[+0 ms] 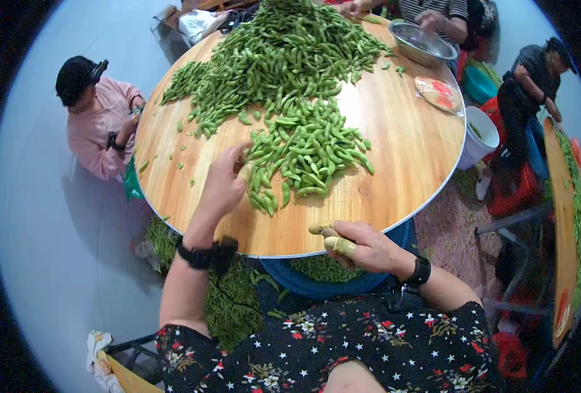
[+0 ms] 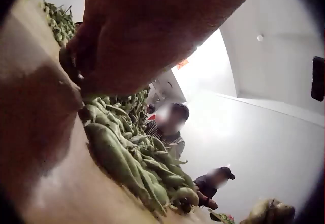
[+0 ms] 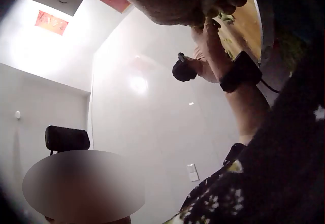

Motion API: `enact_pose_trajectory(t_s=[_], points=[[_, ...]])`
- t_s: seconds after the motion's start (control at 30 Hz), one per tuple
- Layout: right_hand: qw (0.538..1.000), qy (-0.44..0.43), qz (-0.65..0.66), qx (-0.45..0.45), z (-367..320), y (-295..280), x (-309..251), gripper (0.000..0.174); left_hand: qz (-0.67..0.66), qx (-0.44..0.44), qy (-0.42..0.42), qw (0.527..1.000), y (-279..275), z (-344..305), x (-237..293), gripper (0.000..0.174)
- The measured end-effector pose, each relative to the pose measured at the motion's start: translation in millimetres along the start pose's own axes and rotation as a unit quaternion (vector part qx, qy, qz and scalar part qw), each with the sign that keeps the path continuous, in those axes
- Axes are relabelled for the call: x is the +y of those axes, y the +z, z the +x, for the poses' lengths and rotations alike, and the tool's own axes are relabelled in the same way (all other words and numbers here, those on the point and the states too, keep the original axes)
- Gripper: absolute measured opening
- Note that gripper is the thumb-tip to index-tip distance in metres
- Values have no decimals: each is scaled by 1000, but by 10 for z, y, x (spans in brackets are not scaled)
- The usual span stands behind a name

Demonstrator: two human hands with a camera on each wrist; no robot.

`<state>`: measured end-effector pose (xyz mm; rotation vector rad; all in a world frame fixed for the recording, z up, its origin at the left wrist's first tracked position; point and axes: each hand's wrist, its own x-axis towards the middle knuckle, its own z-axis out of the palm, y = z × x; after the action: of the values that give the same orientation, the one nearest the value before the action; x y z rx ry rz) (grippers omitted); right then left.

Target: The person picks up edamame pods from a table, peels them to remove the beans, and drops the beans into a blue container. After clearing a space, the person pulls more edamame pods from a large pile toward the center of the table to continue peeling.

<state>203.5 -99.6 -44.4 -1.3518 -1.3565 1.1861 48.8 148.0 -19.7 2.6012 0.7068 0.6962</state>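
Green soybean pods (image 1: 310,154) spread in a loose patch on the round wooden table (image 1: 382,196), in front of a much larger heap. At the left side of this patch is my left hand (image 1: 221,183), its thumb and fingers apart beside the nearest pods. In the left wrist view, pods (image 2: 127,158) lie close by the hand (image 2: 127,41), which hides its own fingertips. My right hand (image 1: 365,245) hangs at the table's near edge, pale covers on its thumb and forefinger. Nothing shows in its grasp; its other fingers are loosely bent underneath.
A blue basin (image 1: 290,278) of shelled beans sits below the table edge. A metal bowl (image 1: 422,44) and a plastic packet (image 1: 438,93) are at the table's right. A white bucket (image 1: 479,137) stands beside it. People sit left (image 1: 104,124) and across.
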Motion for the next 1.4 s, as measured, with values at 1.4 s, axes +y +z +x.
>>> enact_pose_trajectory(t_s=[1.4], points=[[946, 53, 314, 59, -101, -63, 35, 18, -340, -15, -100, 935, 627, -870, 1223, 34]])
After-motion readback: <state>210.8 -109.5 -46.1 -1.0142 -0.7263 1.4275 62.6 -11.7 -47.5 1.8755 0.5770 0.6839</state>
